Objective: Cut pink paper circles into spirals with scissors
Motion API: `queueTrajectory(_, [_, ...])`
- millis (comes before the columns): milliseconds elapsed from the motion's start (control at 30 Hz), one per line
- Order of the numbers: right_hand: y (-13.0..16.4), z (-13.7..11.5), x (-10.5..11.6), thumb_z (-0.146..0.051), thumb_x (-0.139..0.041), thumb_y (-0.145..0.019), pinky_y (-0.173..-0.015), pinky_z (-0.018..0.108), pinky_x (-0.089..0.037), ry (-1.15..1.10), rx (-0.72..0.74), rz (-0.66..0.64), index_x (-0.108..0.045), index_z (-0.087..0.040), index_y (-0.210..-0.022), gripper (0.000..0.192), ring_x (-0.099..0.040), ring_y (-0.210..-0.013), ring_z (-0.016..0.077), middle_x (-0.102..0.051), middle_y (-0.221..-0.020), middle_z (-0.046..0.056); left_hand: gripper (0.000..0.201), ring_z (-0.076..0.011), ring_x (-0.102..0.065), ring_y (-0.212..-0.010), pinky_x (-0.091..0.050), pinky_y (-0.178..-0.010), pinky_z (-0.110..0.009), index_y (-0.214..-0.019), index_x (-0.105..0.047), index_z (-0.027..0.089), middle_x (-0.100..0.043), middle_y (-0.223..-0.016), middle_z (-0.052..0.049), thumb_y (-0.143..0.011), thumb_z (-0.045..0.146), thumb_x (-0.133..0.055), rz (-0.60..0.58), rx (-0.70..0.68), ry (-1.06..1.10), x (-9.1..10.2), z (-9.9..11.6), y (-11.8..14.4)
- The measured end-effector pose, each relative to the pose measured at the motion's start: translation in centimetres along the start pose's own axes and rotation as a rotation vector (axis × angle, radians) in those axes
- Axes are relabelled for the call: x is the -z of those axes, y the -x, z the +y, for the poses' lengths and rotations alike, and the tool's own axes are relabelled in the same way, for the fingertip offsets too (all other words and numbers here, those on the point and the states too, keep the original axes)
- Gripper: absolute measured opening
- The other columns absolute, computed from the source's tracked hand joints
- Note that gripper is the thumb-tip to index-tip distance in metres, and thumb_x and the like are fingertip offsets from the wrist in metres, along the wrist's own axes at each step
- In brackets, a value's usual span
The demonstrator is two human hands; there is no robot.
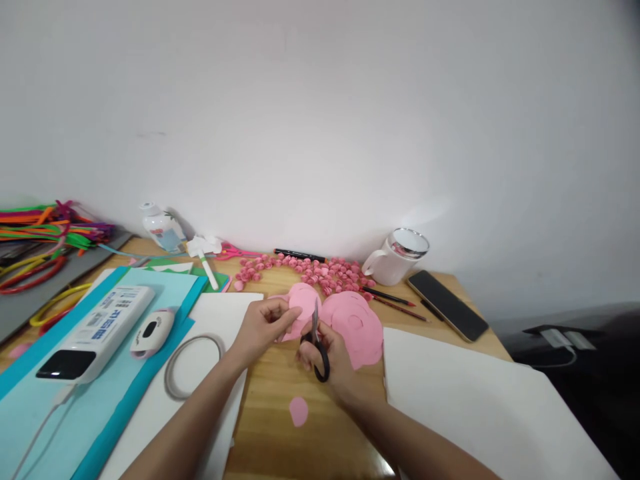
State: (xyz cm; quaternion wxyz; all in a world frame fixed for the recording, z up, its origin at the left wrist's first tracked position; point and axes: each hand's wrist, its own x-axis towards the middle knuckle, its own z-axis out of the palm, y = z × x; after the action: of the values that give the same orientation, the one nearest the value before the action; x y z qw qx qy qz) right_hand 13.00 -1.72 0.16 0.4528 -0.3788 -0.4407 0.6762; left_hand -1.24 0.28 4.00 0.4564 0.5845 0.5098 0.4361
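Observation:
My left hand [270, 325] pinches a piece of pink paper [303, 297] between thumb and fingers. In my right hand [333, 357] is a pair of scissors [322, 363] with black handles, its blades pointing away from me against that paper's right edge. Just right of it, a stack of pink paper circles [356, 327] lies on the table. Nearer to me rests a small loose pink paper disc [299, 411]. Behind my hands, many little rolled pink paper pieces [325, 272] are spread along the wall side.
A white mug [395, 259], pencils [395, 299] and a phone [447, 305] are at the back right. White sheets [480, 393] lie right. On the left are blue paper [170, 287], a white power bank [100, 330], a tape roll [170, 373], a bottle [163, 227] and coloured pipe cleaners [50, 227].

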Motion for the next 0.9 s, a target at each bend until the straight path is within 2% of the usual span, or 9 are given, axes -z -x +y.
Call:
queueTrajectory(167, [0.1,0.2,0.1,-0.012,-0.055,-0.062,-0.038,0.017,-0.03,0.021,-0.011,-0.005,-0.045,-0.019,-0.067,0.012,-0.04,-0.036,0.0054,-0.047,-0.042,-0.009,0.032,-0.0042,-0.037,-0.037,-0.027,-0.039,-0.017,-0.052,-0.051,0.014,-0.046,-0.042,0.007,-0.075,0.034,-0.062,0.02,0.03,0.032,0.2,0.0,0.1])
queueTrajectory(400, [0.0,0.9,0.5,-0.016,-0.059,-0.064,-0.033,0.017,-0.03,-0.028,-0.047,-0.014,-0.048,-0.018,-0.072,0.014,-0.041,-0.032,0.006,-0.049,-0.04,-0.009,0.034,-0.0045,-0.037,-0.035,-0.027,-0.038,-0.017,-0.053,-0.052,0.015,-0.046,-0.042,0.006,-0.078,0.036,-0.056,0.098,0.024,0.055,0.1,0.5,0.0])
queueTrajectory(567, [0.1,0.6,0.4,-0.023,-0.061,-0.069,-0.036,0.018,-0.035,0.005,0.016,0.008,-0.048,-0.018,-0.075,0.015,-0.045,-0.035,0.0079,-0.053,-0.044,-0.007,0.03,-0.0059,-0.036,-0.038,-0.028,-0.039,-0.017,-0.059,-0.055,0.015,-0.044,-0.042,0.007,-0.077,0.039,-0.055,0.038,0.023,0.007,-0.7,0.2,0.3])
queueTrajectory(633, [0.1,0.5,0.3,-0.023,-0.063,-0.067,-0.036,0.018,-0.035,0.02,-0.013,-0.001,-0.048,-0.018,-0.076,0.018,-0.046,-0.035,0.0079,-0.054,-0.045,-0.006,0.034,-0.0061,-0.036,-0.038,-0.028,-0.04,-0.018,-0.052,-0.05,0.016,-0.041,-0.04,0.007,-0.076,0.04,-0.055,0.025,0.03,-0.031,-1.2,0.1,0.4])
queueTrajectory(767, [0.2,0.3,0.0,-0.024,-0.067,-0.064,-0.036,0.018,-0.034,0.037,-0.07,-0.03,-0.046,-0.019,-0.074,0.023,-0.044,-0.035,0.0076,-0.051,-0.045,-0.008,0.039,-0.0061,-0.035,-0.036,-0.029,-0.04,-0.018,-0.047,-0.047,0.016,-0.04,-0.037,0.007,-0.077,0.042,-0.053,0.112,0.049,-0.066,-1.7,0.1,0.7])
queueTrajectory(900, [0.2,-0.1,0.1,-0.026,-0.07,-0.063,-0.041,0.02,-0.038,0.055,-0.051,-0.066,-0.048,-0.019,-0.079,0.028,-0.047,-0.042,0.0091,-0.05,-0.051,-0.008,0.041,-0.0061,-0.035,-0.037,-0.027,-0.039,-0.018,-0.044,-0.045,0.016,-0.04,-0.036,0.006,-0.075,0.041,-0.055,0.121,0.065,-0.115,-1.5,0.2,0.7])
